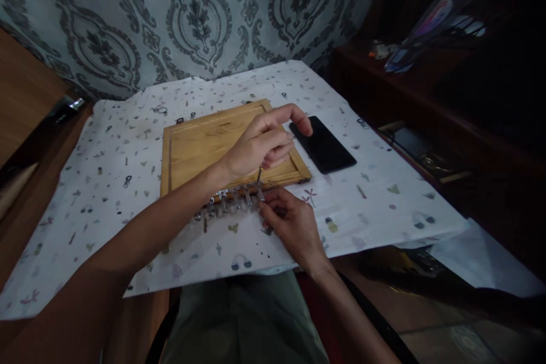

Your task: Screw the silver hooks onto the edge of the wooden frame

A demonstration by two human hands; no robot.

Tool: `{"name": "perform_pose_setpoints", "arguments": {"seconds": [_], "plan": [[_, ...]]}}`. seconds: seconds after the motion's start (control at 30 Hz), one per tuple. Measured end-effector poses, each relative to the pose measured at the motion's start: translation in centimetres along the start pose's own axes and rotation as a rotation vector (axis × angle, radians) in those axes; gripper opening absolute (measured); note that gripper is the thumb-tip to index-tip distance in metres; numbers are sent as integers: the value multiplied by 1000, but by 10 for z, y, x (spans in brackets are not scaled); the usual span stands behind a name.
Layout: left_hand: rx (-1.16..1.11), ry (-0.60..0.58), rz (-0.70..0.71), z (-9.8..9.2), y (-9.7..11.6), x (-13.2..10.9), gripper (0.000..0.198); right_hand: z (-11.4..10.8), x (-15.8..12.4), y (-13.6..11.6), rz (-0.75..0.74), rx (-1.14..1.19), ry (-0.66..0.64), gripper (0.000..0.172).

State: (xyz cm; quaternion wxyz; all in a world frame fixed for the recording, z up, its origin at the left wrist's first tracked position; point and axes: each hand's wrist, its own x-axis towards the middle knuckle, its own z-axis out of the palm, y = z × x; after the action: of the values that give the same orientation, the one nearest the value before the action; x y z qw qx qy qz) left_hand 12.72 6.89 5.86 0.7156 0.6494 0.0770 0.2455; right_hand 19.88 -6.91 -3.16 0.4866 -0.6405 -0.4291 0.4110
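A wooden board with a raised frame lies on the patterned white cloth. Along its near edge runs a row of metal hooks or clips. My left hand is over the board's right part, index finger arched away and the other fingers curled. From under them a thin metal rod points down to the right end of the row; its upper end is hidden. My right hand pinches that right end between thumb and fingers.
A black phone lies on the cloth right of the board. A dark red cabinet with a plastic bottle stands at the right. A patterned wall is behind, wooden furniture at the left.
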Motion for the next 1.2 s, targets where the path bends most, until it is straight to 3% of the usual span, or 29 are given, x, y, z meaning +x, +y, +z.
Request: {"name": "perform_pose_setpoints", "arguments": {"seconds": [0.43, 0.77, 1.0, 1.2], "plan": [[-23, -40, -25, -2, 0, 2, 9, 0, 0, 0, 3, 17, -6, 14], [11, 26, 27, 8, 0, -5, 9, 0, 1, -1, -14, 15, 5, 9], [-17, 206, 81, 5, 8, -13, 5, 1, 0, -2, 9, 59, 9, 17], [-16, 266, 177, 2, 20, -20, 3, 2, 0, 0, -3, 56, 13, 18]]}}
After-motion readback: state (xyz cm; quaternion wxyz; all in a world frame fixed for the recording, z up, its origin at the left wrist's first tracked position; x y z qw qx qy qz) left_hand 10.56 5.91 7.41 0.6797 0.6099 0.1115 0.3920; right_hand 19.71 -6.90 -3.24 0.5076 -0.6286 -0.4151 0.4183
